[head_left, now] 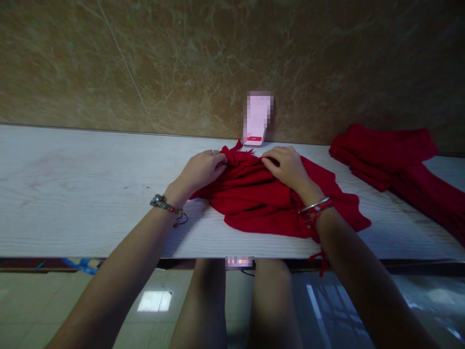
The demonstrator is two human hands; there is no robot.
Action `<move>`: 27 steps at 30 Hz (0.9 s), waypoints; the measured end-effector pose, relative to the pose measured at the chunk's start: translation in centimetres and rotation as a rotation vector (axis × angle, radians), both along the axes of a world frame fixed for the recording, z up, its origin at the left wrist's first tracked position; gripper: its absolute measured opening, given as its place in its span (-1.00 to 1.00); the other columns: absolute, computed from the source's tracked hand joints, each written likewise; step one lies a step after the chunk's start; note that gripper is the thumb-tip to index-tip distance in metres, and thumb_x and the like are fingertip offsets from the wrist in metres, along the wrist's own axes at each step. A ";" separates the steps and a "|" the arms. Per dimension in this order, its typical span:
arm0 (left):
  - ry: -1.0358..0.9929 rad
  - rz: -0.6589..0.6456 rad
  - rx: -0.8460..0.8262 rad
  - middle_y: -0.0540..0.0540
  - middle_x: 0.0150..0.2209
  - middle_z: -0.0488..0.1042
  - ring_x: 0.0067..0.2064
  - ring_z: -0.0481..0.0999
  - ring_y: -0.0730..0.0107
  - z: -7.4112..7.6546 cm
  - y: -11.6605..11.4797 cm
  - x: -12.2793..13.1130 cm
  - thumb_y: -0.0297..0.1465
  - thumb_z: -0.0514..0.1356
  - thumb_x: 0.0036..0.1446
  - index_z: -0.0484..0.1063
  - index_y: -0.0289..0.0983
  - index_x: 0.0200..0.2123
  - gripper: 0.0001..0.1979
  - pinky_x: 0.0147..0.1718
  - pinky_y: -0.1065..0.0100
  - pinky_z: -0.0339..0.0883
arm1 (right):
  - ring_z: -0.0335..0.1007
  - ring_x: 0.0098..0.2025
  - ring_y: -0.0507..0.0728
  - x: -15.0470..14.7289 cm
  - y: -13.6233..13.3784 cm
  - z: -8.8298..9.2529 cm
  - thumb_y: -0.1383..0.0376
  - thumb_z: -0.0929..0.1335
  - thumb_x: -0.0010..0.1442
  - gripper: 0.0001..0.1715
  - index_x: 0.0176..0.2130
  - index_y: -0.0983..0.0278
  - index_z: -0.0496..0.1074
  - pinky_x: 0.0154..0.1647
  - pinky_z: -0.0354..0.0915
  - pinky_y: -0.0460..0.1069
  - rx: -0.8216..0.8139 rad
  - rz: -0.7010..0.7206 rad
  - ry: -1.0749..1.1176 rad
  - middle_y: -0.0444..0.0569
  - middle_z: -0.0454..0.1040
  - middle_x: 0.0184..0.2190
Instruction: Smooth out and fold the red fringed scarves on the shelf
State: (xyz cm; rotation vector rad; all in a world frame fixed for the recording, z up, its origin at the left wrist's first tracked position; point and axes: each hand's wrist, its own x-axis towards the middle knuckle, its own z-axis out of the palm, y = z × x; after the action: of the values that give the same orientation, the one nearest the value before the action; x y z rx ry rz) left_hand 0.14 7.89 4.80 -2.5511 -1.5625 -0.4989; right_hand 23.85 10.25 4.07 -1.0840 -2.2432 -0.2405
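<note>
A crumpled red cloth (261, 203) with a fringed edge lies on the pale wooden board (90, 194) in front of me. My left hand (201, 169), a ring on one finger and a beaded bracelet at the wrist, pinches the cloth's far left edge. My right hand (286, 167), with bangles and a red thread at the wrist, grips the bunched cloth near its far middle. Both hands have their fingers curled into the fabric.
A stack of folded red cloths (392, 160) lies at the right end of the board. A phone (256, 121) leans against the brown marbled wall behind the cloth. My knees show below the board's front edge, above a glossy tiled floor.
</note>
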 end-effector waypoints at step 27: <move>-0.050 -0.155 0.015 -0.16 -0.20 0.46 -0.16 0.42 0.23 -0.9 0.7 -0.2 -0.36 0.11 0.13 0.45 -0.30 -0.16 -0.76 -0.15 0.24 0.31 | 0.44 -0.12 0.21 -0.2 -0.1 -0.4 0.34 0.33 0.14 -0.71 -0.11 0.25 0.49 -0.06 0.30 0.12 -0.139 0.113 -0.012 0.05 0.54 -0.14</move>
State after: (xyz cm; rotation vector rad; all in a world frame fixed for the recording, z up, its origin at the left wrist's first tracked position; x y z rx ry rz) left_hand -0.11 8.61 3.93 -2.6812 -1.3771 -0.5921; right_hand 23.69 10.18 3.72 -1.0243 -2.3511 -0.0442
